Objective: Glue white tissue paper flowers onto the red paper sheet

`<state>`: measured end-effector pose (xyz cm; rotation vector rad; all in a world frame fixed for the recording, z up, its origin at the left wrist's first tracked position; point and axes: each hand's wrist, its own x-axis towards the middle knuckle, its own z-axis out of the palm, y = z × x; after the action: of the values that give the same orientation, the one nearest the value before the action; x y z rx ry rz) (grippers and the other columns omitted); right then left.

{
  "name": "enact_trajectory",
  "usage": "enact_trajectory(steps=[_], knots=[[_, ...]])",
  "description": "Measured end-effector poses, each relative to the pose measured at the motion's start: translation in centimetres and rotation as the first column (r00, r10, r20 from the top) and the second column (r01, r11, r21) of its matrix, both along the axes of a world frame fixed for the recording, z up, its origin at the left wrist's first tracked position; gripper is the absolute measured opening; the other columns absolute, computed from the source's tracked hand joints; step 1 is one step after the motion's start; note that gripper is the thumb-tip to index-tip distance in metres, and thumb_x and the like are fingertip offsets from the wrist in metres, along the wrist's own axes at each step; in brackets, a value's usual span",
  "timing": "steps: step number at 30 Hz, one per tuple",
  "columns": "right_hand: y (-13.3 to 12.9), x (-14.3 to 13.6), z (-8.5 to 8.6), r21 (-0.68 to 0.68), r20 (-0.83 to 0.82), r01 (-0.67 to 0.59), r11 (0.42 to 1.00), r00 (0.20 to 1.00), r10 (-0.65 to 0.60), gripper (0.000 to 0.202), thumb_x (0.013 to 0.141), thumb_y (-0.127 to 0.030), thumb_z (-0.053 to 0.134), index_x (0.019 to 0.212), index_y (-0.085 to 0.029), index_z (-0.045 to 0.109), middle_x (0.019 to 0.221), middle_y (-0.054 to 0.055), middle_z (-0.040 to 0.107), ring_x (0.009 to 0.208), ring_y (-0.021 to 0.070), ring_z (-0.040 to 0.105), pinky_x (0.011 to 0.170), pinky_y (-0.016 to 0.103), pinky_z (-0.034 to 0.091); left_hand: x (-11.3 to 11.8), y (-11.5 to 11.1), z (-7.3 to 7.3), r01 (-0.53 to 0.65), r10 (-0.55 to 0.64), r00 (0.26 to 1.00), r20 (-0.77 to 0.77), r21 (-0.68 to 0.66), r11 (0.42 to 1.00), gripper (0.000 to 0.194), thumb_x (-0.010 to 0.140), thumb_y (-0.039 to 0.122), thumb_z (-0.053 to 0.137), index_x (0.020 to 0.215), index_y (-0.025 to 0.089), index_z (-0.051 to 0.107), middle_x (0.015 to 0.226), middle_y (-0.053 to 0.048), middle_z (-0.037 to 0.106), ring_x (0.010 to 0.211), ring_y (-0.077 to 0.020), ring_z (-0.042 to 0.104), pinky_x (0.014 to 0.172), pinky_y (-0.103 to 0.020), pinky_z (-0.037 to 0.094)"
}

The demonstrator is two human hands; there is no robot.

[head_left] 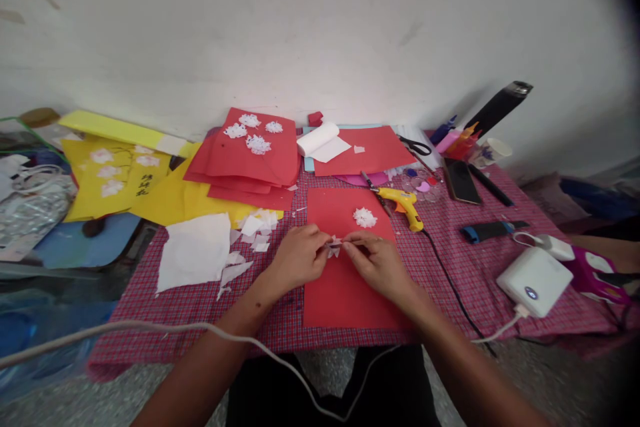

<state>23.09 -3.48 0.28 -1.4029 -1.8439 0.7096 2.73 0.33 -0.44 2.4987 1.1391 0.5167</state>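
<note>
Over a red paper sheet point(345, 293), my left hand point(302, 252) and my right hand point(376, 261) meet, fingertips pinched around a small white paper flower point(335, 247). Its petals poke out between the two hands; the fingers partly hide it. The right fingers seem to hold a thin part at its side, too small to make out. A fluffy white paper flower point(365, 217) lies on the same red sheet, just beyond my right hand. Left of my left hand are white paper scraps point(257, 230) and a larger white tissue sheet point(194, 253).
A yellow hot glue gun point(403, 203) lies right of the sheet, its black cord trailing forward. Red sheets point(240, 167) with several white flowers, a white paper roll point(320, 140), scissors point(416, 145), a phone point(463, 180) and a white power bank point(535, 280) surround it. A white cable point(200, 326) crosses in front.
</note>
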Motion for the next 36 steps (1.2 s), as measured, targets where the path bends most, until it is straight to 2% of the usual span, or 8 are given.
enact_trajectory(steps=[14,21,24,27,29,32,36], knots=[[-0.1,-0.4,0.5,0.011,-0.041,-0.059,0.998,0.997,0.059,0.014,0.096,-0.023,0.056,0.098,-0.024,0.07,0.097,0.006,0.077,0.088,0.0219,0.072,0.08,0.035,0.056,0.6,0.0,-0.2,-0.052,0.052,0.997,-0.052,0.01,0.999,0.013,0.092,0.022,0.056,0.09,0.021,0.068,0.086,-0.006,0.065,0.084,-0.0227,0.062,0.075,-0.036,0.044],[-0.4,-0.3,1.0,0.005,-0.07,-0.047,0.999,0.996,0.047,0.013,0.095,-0.025,0.057,0.098,-0.024,0.07,0.094,0.005,0.076,0.086,0.0217,0.072,0.08,0.035,0.056,0.7,0.0,0.0,-0.045,0.046,0.997,-0.062,0.013,0.999,0.013,0.092,0.022,0.055,0.09,0.02,0.068,0.086,-0.007,0.065,0.085,-0.0225,0.062,0.074,-0.035,0.044],[-0.9,0.0,1.6,0.022,-0.074,-0.008,1.0,0.997,0.009,0.012,0.095,-0.026,0.058,0.096,-0.024,0.07,0.094,0.005,0.076,0.086,0.0219,0.071,0.08,0.035,0.056,0.7,0.0,0.2,-0.051,0.051,0.997,-0.051,0.004,0.999,0.016,0.093,0.024,0.054,0.091,0.02,0.069,0.086,-0.007,0.066,0.085,-0.0227,0.063,0.075,-0.036,0.045],[-1.6,0.7,2.0,0.054,-0.108,0.105,0.993,0.989,-0.099,0.012,0.094,-0.028,0.06,0.093,-0.023,0.071,0.092,0.006,0.075,0.082,0.0216,0.07,0.075,0.033,0.055,0.5,0.0,0.2,-0.056,0.056,0.998,0.001,-0.044,0.997,0.014,0.092,0.024,0.056,0.093,0.02,0.07,0.089,-0.006,0.066,0.087,-0.0224,0.063,0.078,-0.036,0.046],[-2.3,1.3,1.6,0.053,-0.172,0.188,0.981,0.969,-0.177,0.013,0.094,-0.028,0.061,0.089,-0.022,0.072,0.09,0.006,0.073,0.079,0.0205,0.069,0.07,0.032,0.054,0.2,0.1,0.1,-0.069,0.075,0.995,0.07,-0.088,0.994,0.014,0.089,0.02,0.057,0.097,0.021,0.069,0.093,-0.006,0.067,0.089,-0.0214,0.064,0.082,-0.035,0.047],[-3.1,2.1,0.1,0.01,-0.323,0.285,0.958,0.908,-0.267,0.013,0.094,-0.03,0.062,0.088,-0.021,0.07,0.077,0.003,0.068,0.065,0.0163,0.062,0.059,0.028,0.048,-0.3,0.1,0.1,-0.096,0.115,0.979,0.169,-0.117,0.988,0.015,0.086,0.014,0.056,0.096,0.02,0.067,0.095,-0.004,0.067,0.089,-0.0191,0.063,0.082,-0.032,0.047],[-3.6,2.9,-2.2,-0.119,-0.545,0.381,0.917,0.747,-0.381,0.012,0.095,-0.031,0.063,0.091,-0.021,0.066,0.065,-0.003,0.06,0.053,0.012,0.054,0.052,0.024,0.042,-0.9,0.4,0.6,-0.172,0.197,0.943,0.269,-0.115,0.978,0.01,0.089,0.017,0.056,0.079,0.019,0.058,0.078,0.0,0.06,0.073,-0.0146,0.056,0.069,-0.028,0.042]])
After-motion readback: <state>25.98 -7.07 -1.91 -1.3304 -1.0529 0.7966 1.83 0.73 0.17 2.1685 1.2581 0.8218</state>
